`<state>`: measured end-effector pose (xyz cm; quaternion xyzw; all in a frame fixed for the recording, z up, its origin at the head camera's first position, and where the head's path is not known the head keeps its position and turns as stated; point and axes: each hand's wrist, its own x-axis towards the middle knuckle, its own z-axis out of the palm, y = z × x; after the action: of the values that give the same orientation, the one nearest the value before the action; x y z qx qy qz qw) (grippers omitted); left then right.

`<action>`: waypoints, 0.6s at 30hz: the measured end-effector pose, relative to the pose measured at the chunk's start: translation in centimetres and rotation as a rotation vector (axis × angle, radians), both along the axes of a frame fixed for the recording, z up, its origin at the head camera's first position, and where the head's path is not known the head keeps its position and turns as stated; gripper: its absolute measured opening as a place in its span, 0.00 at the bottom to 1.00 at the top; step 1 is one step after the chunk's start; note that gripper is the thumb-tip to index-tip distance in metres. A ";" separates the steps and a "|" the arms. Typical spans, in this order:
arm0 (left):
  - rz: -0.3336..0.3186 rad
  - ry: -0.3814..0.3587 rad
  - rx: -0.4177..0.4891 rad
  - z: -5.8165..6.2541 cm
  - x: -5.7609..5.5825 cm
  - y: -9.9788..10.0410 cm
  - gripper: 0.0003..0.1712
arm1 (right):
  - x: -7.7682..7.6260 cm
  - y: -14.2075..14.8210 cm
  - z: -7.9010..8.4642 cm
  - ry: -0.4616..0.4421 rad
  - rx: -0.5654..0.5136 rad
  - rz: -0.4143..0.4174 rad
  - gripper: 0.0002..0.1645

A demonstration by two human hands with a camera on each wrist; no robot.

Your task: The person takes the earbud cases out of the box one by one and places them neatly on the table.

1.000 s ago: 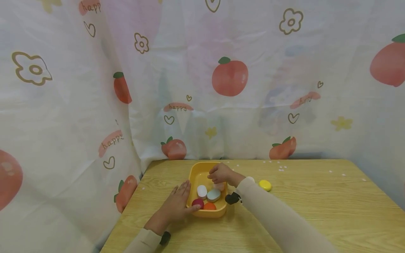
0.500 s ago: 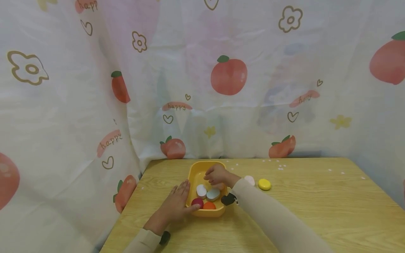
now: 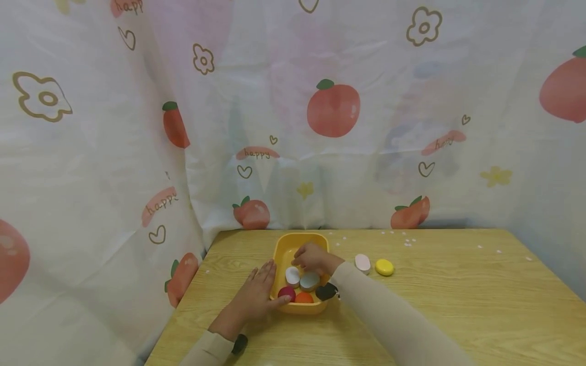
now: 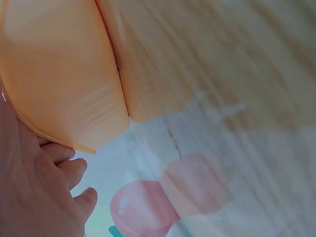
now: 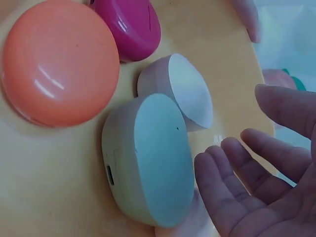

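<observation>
My left hand (image 3: 256, 297) rests along the left side of a yellow plastic box (image 3: 297, 308), fingers straight, thumb over its near corner. Over the inside of the box is my right hand (image 3: 313, 258), its fingers loosely bent and holding nothing. In the right wrist view its fingertips come close to a pale green earbud case (image 5: 165, 163) with a charging port. Beside that stands a white case (image 5: 190, 91). An orange round case (image 5: 59, 64) and a magenta one (image 5: 129, 27) lie at the near end. A pale pinkish thing (image 5: 185, 224) is partly hidden behind the green case.
To the right of the box, a pale pink case (image 3: 362, 264) and a yellow case (image 3: 384, 267) lie on the wooden table (image 3: 458, 300). Small white bits are scattered towards the table's far edge. A printed curtain (image 3: 274, 101) hangs behind and at the left.
My right hand has moved slightly down and nearer in the box, and its forearm has shifted left, uncovering the pale pink case on the table. My left hand has stayed put.
</observation>
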<state>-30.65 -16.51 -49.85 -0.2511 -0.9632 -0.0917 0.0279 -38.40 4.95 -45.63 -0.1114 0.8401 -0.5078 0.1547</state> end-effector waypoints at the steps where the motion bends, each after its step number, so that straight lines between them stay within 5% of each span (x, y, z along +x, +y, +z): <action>1: -0.001 -0.002 0.004 0.0 0.0 0.0 0.59 | 0.0 -0.1 -0.1 -0.005 -0.007 -0.002 0.20; 18: 0.016 -0.019 -0.002 -0.3 -0.2 0.0 0.58 | -0.1 -0.6 -0.7 0.056 0.180 0.017 0.23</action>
<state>-30.83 -16.47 -50.15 -0.2427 -0.9655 -0.0928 0.0191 -38.49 4.37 -46.38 -0.1181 0.8855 -0.4254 0.1446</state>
